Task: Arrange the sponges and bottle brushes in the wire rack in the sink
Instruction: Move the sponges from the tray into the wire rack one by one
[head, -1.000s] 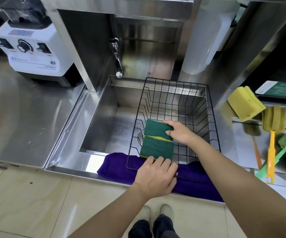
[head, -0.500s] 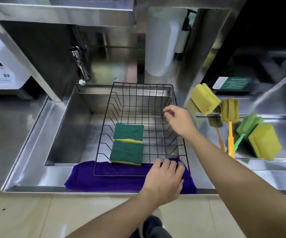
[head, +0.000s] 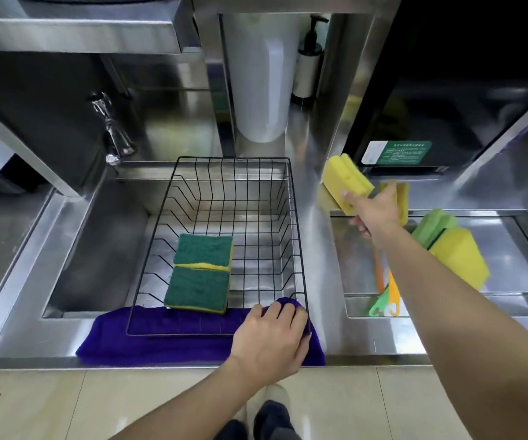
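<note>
Sponges (head: 200, 276), two green, lie in the rack (head: 224, 236) at 7 o'clock. Left hand (head: 270, 339) grips its rim; right hand (head: 374, 214), fingers partly hidden, clasps a yellow sponge (head: 343, 182), covering the brush heads (head: 402, 198).

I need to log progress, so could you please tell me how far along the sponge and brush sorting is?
Done: two green-topped sponges lie in the wire rack. In hand: the right hand is closing on a yellow sponge on the counter; the left hand rests on the rack's front corner. Left: another yellow sponge, a green one and the bottle brushes.
</note>
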Motion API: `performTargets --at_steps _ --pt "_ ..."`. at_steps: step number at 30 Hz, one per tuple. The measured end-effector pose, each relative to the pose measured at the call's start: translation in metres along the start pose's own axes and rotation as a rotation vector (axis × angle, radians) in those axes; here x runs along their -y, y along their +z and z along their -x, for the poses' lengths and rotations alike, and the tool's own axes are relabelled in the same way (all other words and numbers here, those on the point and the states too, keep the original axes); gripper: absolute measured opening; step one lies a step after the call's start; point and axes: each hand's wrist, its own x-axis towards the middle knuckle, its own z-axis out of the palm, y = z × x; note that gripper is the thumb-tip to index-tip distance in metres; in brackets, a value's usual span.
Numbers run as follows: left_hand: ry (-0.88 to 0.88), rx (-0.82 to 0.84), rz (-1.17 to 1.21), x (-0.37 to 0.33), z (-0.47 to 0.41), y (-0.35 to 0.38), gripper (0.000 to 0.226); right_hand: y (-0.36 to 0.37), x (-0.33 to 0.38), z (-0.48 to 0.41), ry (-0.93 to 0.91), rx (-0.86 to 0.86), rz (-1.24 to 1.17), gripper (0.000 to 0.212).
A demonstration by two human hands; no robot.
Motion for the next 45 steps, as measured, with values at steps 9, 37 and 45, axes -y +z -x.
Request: performTargets --at_steps 9,37,45 --pt "-0.002 -0.001 -0.005 0.0 0.001 -0.003 0.03 0.01 0.002 0.006 -0.061 0.198 -0.307 0.034" --pt "-0.148 -0.113 0.035 0.088 0.062 -0.016 0.022 0.157 0.047 0.072 0.006 0.463 -0.236 0.045" --pt "-0.147 -0.146 0.114 0.09 0.066 -0.009 0.021 0.195 0.027 0.084 -0.02 0.481 -0.042 0.065"
